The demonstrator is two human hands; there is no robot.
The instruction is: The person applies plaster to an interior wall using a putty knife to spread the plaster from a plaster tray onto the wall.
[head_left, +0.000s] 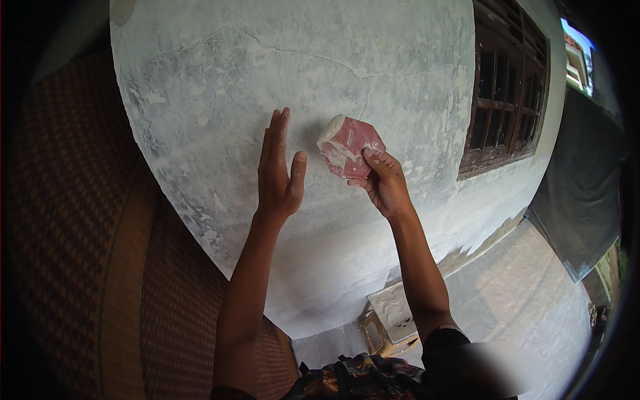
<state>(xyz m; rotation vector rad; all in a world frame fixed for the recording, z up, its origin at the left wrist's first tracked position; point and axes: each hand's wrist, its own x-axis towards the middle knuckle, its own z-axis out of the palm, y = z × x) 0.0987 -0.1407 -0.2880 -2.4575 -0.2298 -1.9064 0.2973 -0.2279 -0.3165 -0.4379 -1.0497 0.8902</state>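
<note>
A pale wall (220, 100) with patchy white filler and a thin crack spreads out in front of me. My right hand (387, 180) pinches a flat, reddish putty spreader (348, 150) between thumb and fingers. White putty smears its face and sits thick along its upper left edge. To the left of the spreader, my left hand (277, 170) is raised with fingers stretched upward and thumb apart, holding nothing. Whitish residue shows on its fingertips. Whether the left hand touches the wall, I cannot tell.
At right, a brown wooden window (510, 93) is set in the wall. Low down stands a yellowish stool (377, 333) bearing a putty-smeared board (393, 310). A brown woven panel (73, 220) rises at left; a dark sheet (577, 180) hangs far right above the grey floor (520, 287).
</note>
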